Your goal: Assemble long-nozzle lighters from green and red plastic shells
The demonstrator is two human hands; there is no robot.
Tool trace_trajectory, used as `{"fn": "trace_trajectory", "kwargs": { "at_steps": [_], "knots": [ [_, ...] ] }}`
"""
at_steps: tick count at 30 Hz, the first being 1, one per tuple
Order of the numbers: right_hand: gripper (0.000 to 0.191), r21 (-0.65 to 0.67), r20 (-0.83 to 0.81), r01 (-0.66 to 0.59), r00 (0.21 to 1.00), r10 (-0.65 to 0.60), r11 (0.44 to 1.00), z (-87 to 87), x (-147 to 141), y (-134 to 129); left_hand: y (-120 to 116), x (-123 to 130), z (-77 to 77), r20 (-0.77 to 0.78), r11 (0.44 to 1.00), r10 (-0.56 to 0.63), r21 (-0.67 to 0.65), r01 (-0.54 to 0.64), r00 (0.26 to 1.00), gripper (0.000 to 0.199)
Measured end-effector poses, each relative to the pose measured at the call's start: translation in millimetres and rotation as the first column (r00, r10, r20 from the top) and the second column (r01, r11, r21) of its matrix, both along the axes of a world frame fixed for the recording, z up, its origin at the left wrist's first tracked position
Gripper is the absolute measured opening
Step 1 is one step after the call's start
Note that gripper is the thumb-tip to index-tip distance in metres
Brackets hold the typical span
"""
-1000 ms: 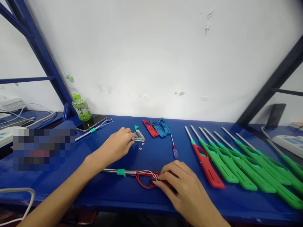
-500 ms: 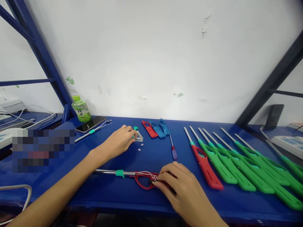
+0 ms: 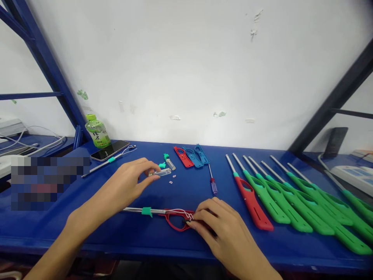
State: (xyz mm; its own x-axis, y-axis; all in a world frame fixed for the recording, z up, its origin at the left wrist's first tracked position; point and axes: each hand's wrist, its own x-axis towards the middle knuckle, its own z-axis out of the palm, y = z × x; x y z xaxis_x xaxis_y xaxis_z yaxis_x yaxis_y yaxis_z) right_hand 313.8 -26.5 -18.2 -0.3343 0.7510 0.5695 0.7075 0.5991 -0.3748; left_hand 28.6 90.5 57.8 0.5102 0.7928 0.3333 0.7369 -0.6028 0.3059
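Between the thumb and fingers of my left hand (image 3: 132,177) is a small clear lighter fuel tank (image 3: 163,172), just above the table. A second clear tank (image 3: 170,164) with a teal top lies behind it, beside a small teal piece (image 3: 162,165). My right hand (image 3: 223,229) has its fingers closed over the handle end of a red lighter half-shell (image 3: 180,230) near the front edge, hiding part of it. A metal tube (image 3: 132,210) with a teal collar (image 3: 147,211) lies along the shell's left end, and white wires (image 3: 178,210) run toward my right fingertips.
Loose red (image 3: 184,158) and blue shells (image 3: 193,158) lie at the back, near a screwdriver (image 3: 214,186). Several green lighters (image 3: 269,204) and a red one (image 3: 256,208) line the right. A phone (image 3: 110,150), bottle (image 3: 98,133) and wired tube (image 3: 100,167) are left.
My left hand has drawn back left and toward me from the clear tanks, bringing one with it and uncovering the other. My right hand stays on the red half-shell.
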Motion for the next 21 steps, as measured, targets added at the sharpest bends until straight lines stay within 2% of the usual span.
{"fn": "trace_trajectory", "kwargs": {
  "at_steps": [8, 12, 15, 16, 21],
  "knots": [
    [0.023, -0.007, 0.005, 0.01, 1.0, -0.01, 1.0, 1.5, 0.6, 0.3, 11.0, -13.8, -24.7, -0.145, 0.996, 0.009, -0.082, -0.021, 0.989, 0.033],
    [0.027, 0.0, 0.01, 0.013, 1.0, -0.013, 1.0, 1.5, 0.6, -0.1, 22.0, -10.2, -20.0, -0.202, 0.997, 0.019, -0.074, -0.034, 0.979, 0.035],
    [0.031, 0.012, 0.014, 0.018, 1.0, -0.018, 1.0, 2.6, -0.4, -0.1, 41.3, -1.4, -13.1, -0.261, 0.996, 0.037, -0.075, -0.058, 0.965, 0.033],
    [0.034, 0.017, 0.015, 0.018, 1.0, -0.019, 1.0, 3.1, -0.7, 0.1, 48.7, 2.3, -11.7, -0.281, 0.994, 0.045, -0.08, -0.07, 0.959, 0.038],
    [0.044, 0.052, 0.018, 0.007, 1.0, -0.008, 0.999, 4.0, -1.2, 1.5, 75.0, 16.0, -15.4, -0.316, 0.989, 0.083, -0.092, -0.117, 0.945, 0.04]
  ]
}}
